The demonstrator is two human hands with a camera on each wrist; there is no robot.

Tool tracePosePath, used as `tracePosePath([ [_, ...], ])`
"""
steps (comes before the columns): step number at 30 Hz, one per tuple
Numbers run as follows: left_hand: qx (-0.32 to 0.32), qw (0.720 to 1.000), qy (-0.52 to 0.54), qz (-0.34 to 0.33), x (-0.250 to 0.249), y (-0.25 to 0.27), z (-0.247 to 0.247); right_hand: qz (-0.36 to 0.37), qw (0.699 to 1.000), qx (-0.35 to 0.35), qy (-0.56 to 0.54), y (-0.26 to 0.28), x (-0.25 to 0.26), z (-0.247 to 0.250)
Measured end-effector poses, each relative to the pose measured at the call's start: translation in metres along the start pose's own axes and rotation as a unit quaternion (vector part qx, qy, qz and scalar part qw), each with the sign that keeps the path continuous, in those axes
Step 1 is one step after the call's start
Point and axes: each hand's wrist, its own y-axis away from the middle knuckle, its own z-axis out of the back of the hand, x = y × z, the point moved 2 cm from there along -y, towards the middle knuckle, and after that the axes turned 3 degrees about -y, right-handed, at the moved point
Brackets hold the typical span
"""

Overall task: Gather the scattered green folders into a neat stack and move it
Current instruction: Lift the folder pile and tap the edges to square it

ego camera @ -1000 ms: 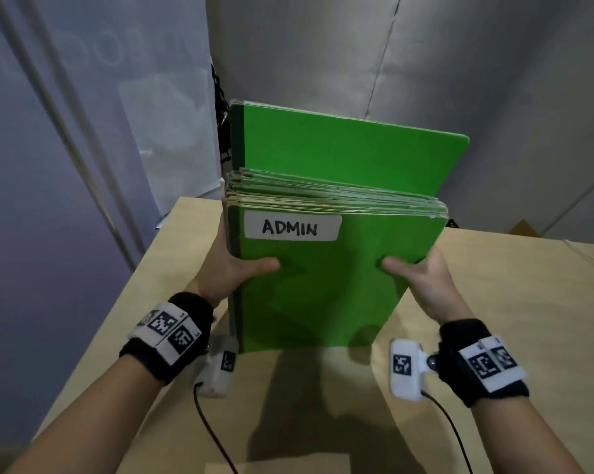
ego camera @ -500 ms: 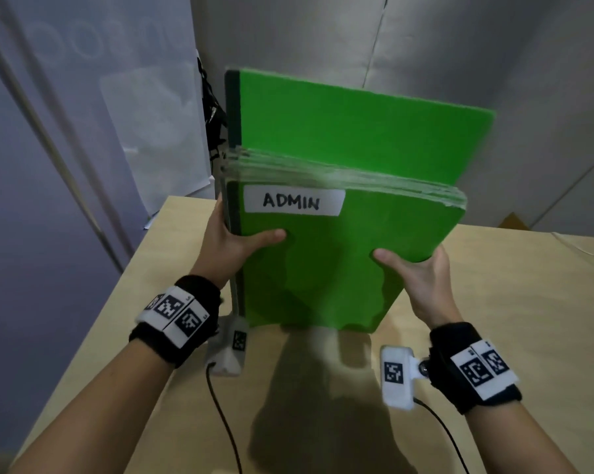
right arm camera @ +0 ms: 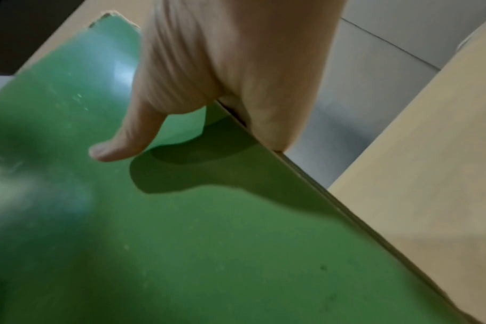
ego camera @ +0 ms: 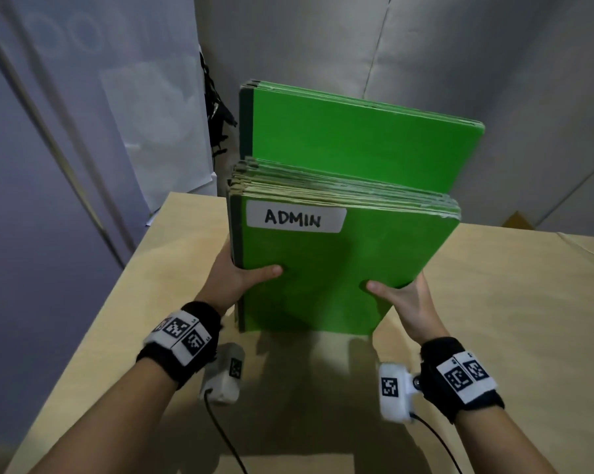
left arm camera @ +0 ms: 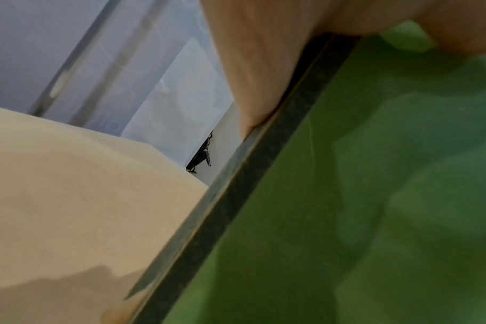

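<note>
A thick stack of green folders (ego camera: 322, 278) stands upright on the wooden table (ego camera: 511, 319), its lower edge meeting its own shadow. The front folder carries a white label (ego camera: 295, 217) reading ADMIN. At the back, a folder or two (ego camera: 357, 145) stick up well above the rest. My left hand (ego camera: 240, 278) grips the dark spine side, thumb on the front cover. My right hand (ego camera: 401, 295) grips the opposite edge, thumb also on the cover. The left wrist view shows the spine (left arm camera: 236, 197) close up. The right wrist view shows my thumb (right arm camera: 125, 140) pressing the green cover (right arm camera: 208, 241).
Grey walls close in behind the table. Black cables (ego camera: 217, 114) hang in the corner just left of the stack. A white sheet (ego camera: 158, 131) hangs on the left panel. A small yellow object (ego camera: 517, 222) sits behind the table's far right. The table's left edge (ego camera: 100, 319) runs near my left arm.
The stack rose a little, then came back down, and the tall back folders show further above the rest. Both hands kept their grip; the right thumb sits lower on the cover.
</note>
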Motion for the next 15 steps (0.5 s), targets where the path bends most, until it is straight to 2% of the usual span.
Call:
tracePosePath([
  [6,-0.025,1.000,0.001,0.005,0.006,0.003,-0.003,-0.003,1.000,-0.024,-0.015,-0.006,-0.004,-0.003],
  [11,-0.087,0.996,-0.019,-0.014,0.011,-0.005,-0.008,0.000,0.998,-0.067,-0.010,-0.002,-0.004,-0.007],
  [15,-0.088,0.995,-0.020,-0.035,0.004,-0.009,-0.009,0.004,0.997,-0.079,-0.021,-0.003,0.003,-0.006],
])
